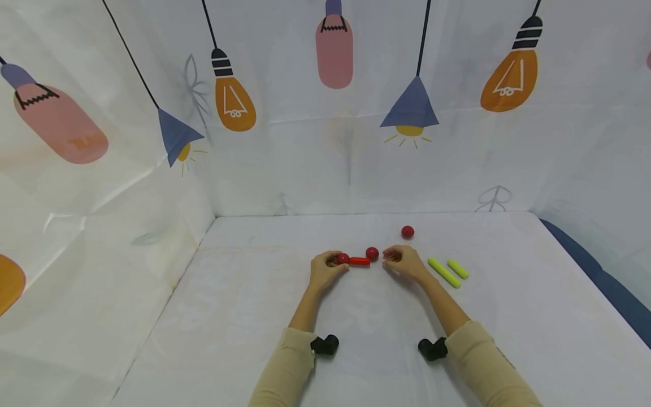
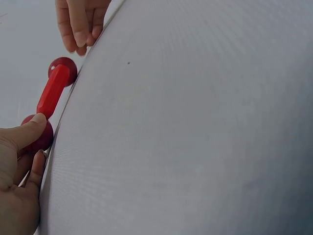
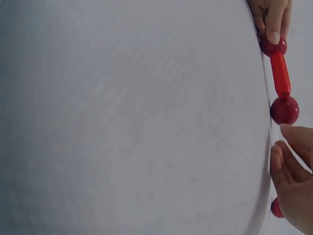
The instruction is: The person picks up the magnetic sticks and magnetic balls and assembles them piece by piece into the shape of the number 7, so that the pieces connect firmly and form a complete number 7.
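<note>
My left hand (image 1: 322, 272) holds a dark red ball (image 1: 343, 259) between thumb and fingers. From that ball a short bright red stick (image 1: 360, 262) points to the right. A second red ball (image 1: 372, 253) is at the stick's far end, overlapping it in both wrist views. Just right of this ball is my right hand (image 1: 403, 263), with thumb and fingers parted and nothing between them. In the right wrist view, the right thumb tip (image 3: 286, 129) comes right up to the lower edge of the second ball (image 3: 285, 110).
A third red ball (image 1: 407, 232) lies on the white table (image 1: 254, 316), beyond the right hand. To the right of that hand are a longer yellow-green stick (image 1: 444, 272) and a shorter one (image 1: 458, 269). A white sheet printed with lamps (image 1: 305, 164) hangs behind the table.
</note>
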The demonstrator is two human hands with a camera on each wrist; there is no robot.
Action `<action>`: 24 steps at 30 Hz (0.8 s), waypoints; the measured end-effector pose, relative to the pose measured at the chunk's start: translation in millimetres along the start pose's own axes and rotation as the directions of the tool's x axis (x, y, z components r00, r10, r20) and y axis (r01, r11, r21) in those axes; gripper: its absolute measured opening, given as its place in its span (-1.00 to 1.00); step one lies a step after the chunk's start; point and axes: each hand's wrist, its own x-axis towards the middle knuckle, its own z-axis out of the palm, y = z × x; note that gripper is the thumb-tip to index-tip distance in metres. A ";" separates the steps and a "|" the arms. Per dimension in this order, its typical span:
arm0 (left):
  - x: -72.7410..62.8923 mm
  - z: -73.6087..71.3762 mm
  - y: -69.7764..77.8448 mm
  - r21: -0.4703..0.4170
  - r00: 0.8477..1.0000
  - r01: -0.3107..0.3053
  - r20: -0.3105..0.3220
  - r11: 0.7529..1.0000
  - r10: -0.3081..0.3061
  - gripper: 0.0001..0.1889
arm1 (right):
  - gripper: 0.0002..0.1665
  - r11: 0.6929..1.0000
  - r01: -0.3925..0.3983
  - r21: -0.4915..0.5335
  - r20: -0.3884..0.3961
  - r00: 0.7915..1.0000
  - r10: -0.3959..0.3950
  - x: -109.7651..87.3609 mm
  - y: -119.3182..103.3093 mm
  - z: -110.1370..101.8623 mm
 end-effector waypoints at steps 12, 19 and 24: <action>-1.8 -3.4 0.9 -0.041 1.000 -0.001 0.004 0.999 0.001 -0.59 | -0.48 0.982 0.173 -0.078 0.013 0.985 -0.172 31.9 -21.6 11.3; 0.7 -1.8 -3.3 -0.040 1.000 -0.026 0.008 0.999 0.026 -0.58 | -0.58 0.958 0.265 -0.110 0.120 0.960 -0.252 54.8 -42.4 29.8; 0.2 -1.6 -1.4 -0.025 1.000 -0.009 0.014 1.000 0.009 -0.57 | -0.58 0.970 0.202 -0.136 0.139 0.973 -0.183 56.9 -45.3 34.0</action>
